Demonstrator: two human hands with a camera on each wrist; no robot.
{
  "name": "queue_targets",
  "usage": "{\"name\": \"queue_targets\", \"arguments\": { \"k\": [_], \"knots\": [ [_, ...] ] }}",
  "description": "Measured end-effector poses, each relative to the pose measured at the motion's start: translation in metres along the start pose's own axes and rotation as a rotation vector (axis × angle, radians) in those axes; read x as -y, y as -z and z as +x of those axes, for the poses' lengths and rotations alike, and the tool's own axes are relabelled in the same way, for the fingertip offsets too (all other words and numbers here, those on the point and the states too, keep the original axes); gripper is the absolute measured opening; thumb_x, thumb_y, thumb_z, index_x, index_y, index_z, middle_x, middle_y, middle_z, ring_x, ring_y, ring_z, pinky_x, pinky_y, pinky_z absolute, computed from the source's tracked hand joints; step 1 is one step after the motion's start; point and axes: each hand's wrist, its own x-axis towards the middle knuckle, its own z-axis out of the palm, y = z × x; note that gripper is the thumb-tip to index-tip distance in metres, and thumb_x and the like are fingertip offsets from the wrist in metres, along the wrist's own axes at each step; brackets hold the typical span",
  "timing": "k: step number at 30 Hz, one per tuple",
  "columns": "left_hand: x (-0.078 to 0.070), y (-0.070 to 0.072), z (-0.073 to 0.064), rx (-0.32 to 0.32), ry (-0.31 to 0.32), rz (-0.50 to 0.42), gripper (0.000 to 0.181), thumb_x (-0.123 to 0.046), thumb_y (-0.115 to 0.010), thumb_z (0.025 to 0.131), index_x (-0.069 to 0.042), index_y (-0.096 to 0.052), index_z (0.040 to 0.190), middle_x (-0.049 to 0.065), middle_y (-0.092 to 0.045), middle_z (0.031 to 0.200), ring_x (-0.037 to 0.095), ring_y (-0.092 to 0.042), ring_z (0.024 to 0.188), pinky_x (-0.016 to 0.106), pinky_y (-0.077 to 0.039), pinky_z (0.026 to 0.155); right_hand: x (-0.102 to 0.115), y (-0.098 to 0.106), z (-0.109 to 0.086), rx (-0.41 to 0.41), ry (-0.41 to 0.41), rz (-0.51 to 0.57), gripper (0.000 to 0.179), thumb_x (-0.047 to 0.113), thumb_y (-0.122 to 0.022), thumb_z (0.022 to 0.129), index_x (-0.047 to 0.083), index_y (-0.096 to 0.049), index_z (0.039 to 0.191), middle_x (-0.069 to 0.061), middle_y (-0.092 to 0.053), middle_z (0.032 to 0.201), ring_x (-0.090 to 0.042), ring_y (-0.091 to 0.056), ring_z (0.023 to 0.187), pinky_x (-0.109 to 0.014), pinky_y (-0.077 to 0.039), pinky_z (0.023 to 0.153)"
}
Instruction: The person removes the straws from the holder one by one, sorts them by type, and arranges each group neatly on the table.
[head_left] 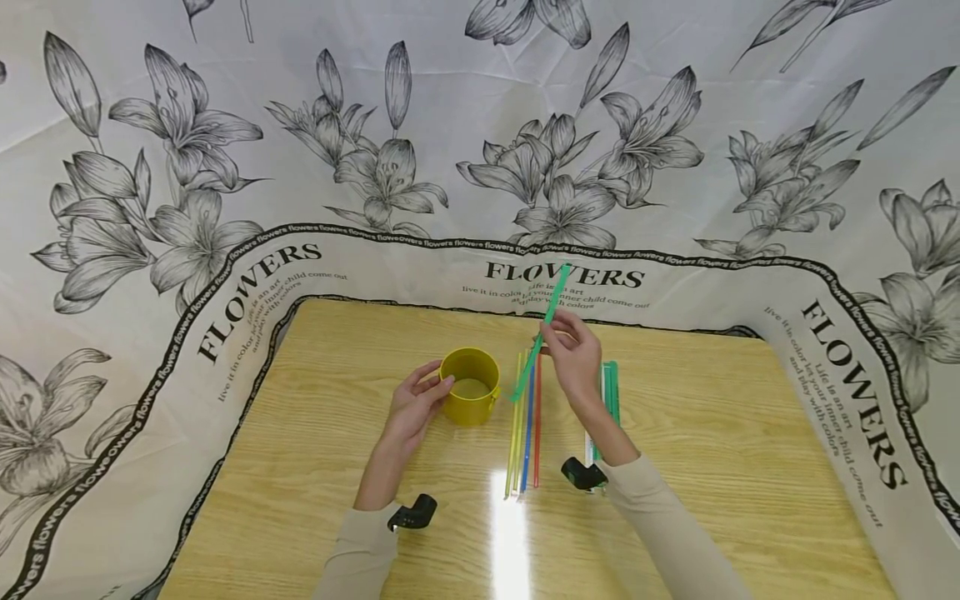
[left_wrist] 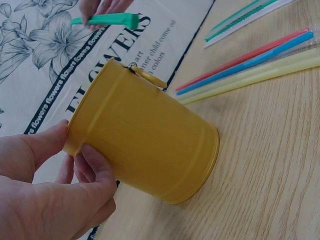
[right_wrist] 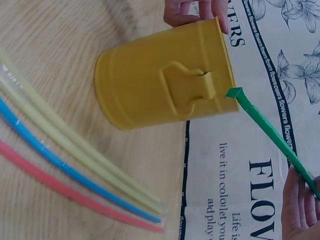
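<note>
My left hand grips the rim of a small yellow metal bucket, thumb on the edge and fingers against the outside wall. The bucket's mouth faces up, and a looped handle sits on its side toward the right hand. Up and to the right of the bucket, my right hand pinches a long, flat green strip around its middle. The strip slants, its lower end reaching down beside the bucket and overlapping the rim in the right wrist view.
Yellow straws, a blue straw and a red straw, in clear wrappers, lie lengthwise right of the bucket. Under the right forearm lie green strips with a white one alongside. A flower-printed cloth hangs behind the wooden table.
</note>
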Motion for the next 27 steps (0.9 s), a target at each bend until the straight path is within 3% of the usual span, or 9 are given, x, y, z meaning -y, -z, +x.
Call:
{"name": "queue_targets", "arguments": {
  "k": [5,10,16,27],
  "knots": [
    [0.000,0.000,0.001,-0.003,0.009,-0.002,0.046,-0.004,-0.073,0.096,-0.008,-0.058,0.140,0.008,-0.053,0.113,0.013,-0.059,0.092,0.036,-0.051,0.100,-0.007,0.013,-0.004,-0.015,-0.019,0.013,0.034,0.005,-0.066,0.100,-0.008,-0.061,0.131,-0.009,-0.063,0.107,-0.006,-0.068,0.080,-0.031,-0.061,0.076],
    [0.001,0.000,0.001,-0.001,0.005,-0.010,0.046,-0.003,-0.072,0.096,-0.005,-0.058,0.140,0.009,-0.053,0.112,0.014,-0.060,0.092,0.035,-0.052,0.098,-0.014,0.027,-0.008,-0.029,-0.053,0.016,0.034,0.004,-0.066,0.100,-0.008,-0.061,0.132,-0.007,-0.062,0.106,-0.005,-0.068,0.080,-0.027,-0.060,0.074],
    [0.001,0.000,0.002,0.002,0.004,-0.015,0.046,-0.003,-0.071,0.097,-0.005,-0.058,0.140,0.009,-0.054,0.112,0.013,-0.060,0.093,0.033,-0.053,0.097,-0.022,0.045,-0.013,-0.054,-0.098,-0.079,0.035,0.010,-0.067,0.101,-0.004,-0.062,0.133,-0.007,-0.062,0.110,-0.003,-0.066,0.083,-0.028,-0.060,0.078],
    [0.001,0.001,0.002,0.004,0.000,-0.013,0.047,-0.003,-0.071,0.097,-0.004,-0.057,0.141,0.009,-0.052,0.112,0.012,-0.059,0.091,0.026,-0.054,0.089,-0.044,0.077,-0.023,-0.081,-0.149,-0.177,0.040,0.014,-0.069,0.100,-0.003,-0.062,0.136,-0.012,-0.065,0.115,-0.002,-0.065,0.085,-0.021,-0.058,0.075]
  ]
}}
